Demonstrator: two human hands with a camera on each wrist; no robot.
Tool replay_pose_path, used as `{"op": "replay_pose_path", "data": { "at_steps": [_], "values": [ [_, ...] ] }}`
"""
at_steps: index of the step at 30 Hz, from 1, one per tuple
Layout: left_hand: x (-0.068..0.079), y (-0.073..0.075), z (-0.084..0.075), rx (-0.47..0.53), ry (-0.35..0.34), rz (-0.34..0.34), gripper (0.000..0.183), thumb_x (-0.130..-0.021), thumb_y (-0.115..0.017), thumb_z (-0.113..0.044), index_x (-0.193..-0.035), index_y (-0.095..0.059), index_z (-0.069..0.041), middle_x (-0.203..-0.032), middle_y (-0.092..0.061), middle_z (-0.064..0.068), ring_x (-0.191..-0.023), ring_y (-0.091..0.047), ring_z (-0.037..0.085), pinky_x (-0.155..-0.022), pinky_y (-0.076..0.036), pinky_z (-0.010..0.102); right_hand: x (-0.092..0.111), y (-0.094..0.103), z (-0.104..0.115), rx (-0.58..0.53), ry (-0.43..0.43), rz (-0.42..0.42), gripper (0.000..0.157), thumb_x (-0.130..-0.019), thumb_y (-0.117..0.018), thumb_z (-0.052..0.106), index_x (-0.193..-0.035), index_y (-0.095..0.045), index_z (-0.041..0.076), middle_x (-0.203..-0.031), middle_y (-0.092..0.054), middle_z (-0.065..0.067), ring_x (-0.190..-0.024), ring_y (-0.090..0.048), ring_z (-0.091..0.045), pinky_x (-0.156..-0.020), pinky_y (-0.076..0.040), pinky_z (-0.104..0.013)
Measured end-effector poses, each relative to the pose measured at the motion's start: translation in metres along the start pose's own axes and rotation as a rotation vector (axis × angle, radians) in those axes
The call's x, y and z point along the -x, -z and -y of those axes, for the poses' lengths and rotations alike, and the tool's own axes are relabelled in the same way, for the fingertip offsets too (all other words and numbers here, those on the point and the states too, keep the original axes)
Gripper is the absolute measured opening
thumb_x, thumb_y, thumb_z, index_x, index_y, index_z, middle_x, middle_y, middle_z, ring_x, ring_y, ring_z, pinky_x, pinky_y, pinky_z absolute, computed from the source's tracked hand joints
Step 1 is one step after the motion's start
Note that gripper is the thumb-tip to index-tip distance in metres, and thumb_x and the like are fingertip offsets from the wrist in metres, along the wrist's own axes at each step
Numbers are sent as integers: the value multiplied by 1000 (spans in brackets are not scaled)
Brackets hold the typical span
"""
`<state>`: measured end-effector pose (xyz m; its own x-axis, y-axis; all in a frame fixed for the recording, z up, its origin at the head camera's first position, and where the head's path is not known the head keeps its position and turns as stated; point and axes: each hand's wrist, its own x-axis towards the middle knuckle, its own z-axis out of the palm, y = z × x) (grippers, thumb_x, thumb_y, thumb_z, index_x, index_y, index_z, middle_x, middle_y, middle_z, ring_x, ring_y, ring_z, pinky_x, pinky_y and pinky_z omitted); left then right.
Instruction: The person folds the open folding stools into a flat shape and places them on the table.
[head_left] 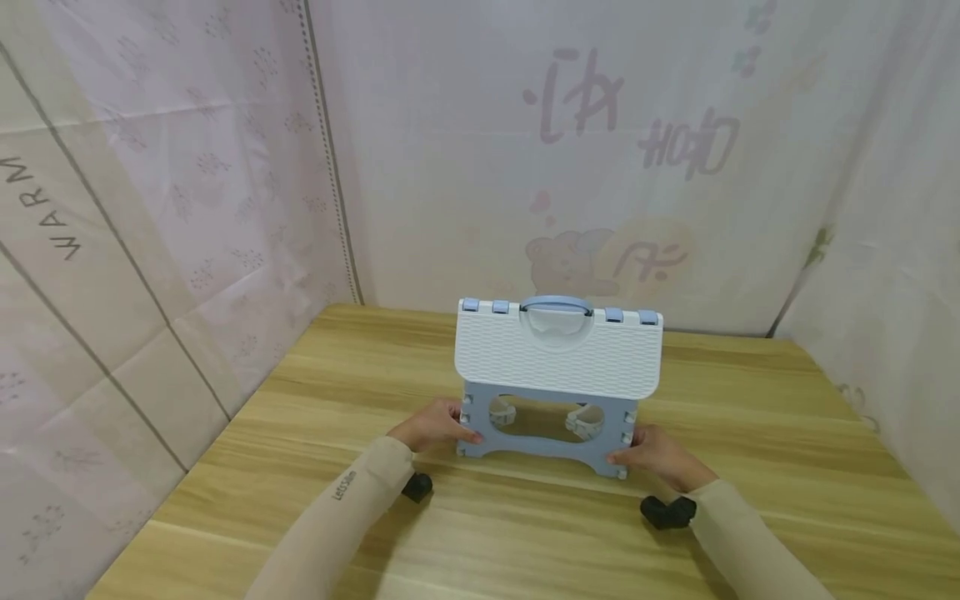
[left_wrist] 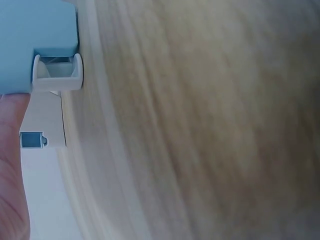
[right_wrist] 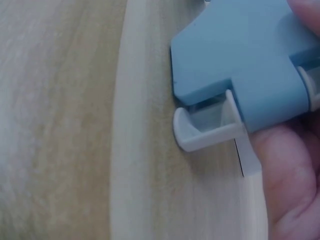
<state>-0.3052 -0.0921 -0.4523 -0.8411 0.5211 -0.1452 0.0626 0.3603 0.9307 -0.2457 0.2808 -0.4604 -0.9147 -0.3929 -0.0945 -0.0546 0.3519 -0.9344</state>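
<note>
A folding step stool stands on the table with its white, woven-textured top panel [head_left: 558,362] tilted toward me. The blue carrying handle [head_left: 557,301] is along its upper edge. Below the top is a blue-grey leg panel [head_left: 536,445] with an oval opening, through which white parts of the far side show. My left hand [head_left: 435,423] grips the left edge of this panel, thumb on the front. On the opposite edge, my right hand [head_left: 662,456] holds on the same way. The right wrist view shows the panel's blue corner [right_wrist: 230,55] and a white hinge clip [right_wrist: 207,135] close over the wood.
The wooden table [head_left: 337,500] extends around the stool on all sides. Printed cloth [head_left: 450,167] hangs behind and at both sides of it. A black wrist mount [head_left: 667,512] sits under the right sleeve, another [head_left: 417,487] under the left.
</note>
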Motion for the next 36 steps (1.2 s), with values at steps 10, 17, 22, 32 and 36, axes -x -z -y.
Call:
{"op": "replay_pose_path", "data": {
  "at_steps": [10, 17, 22, 32, 36],
  "values": [
    [0, 7, -5, -2, -8, 4, 28, -80, -76, -1, -106, -68, 8, -101, -73, 15, -85, -67, 13, -78, -52, 27, -5, -1, 5, 32, 14, -8, 46, -87, -71, 10, -116, -56, -23, -113, -65, -29, -93, -63, -8, -79, -52, -27],
    [-1, 5, -6, -9, 24, -20, 27, -80, -77, -2, -104, -69, 6, -101, -73, 13, -87, -67, 14, -80, -53, 29, -4, 0, 7, 25, 32, -6, 44, -87, -71, 7, -115, -55, -24, -112, -65, -31, -92, -63, -8, -78, -52, -25],
    [-1, 4, -4, -16, 21, -19, 26, -80, -77, -2, -104, -70, 5, -100, -73, 13, -87, -67, 13, -79, -52, 28, -3, 1, 5, 37, 30, -4, 45, -86, -72, 8, -114, -56, -24, -110, -66, -30, -93, -64, -9, -77, -52, -24],
    [-1, 1, 3, 3, 9, 4, 23, -80, -77, -2, -99, -70, 7, -92, -74, 9, -78, -63, 8, -72, -50, 24, -1, 0, -1, 47, 27, 11, 44, -86, -73, 10, -111, -58, -23, -107, -67, -29, -90, -65, -9, -76, -52, -24],
    [-3, -1, 4, -11, 12, -1, 21, -79, -77, -3, -97, -70, 7, -89, -74, 7, -75, -60, 7, -69, -48, 23, 0, 1, -1, 36, 30, 15, 42, -86, -72, 7, -111, -57, -24, -108, -66, -30, -90, -64, -9, -76, -52, -24]
  ]
}}
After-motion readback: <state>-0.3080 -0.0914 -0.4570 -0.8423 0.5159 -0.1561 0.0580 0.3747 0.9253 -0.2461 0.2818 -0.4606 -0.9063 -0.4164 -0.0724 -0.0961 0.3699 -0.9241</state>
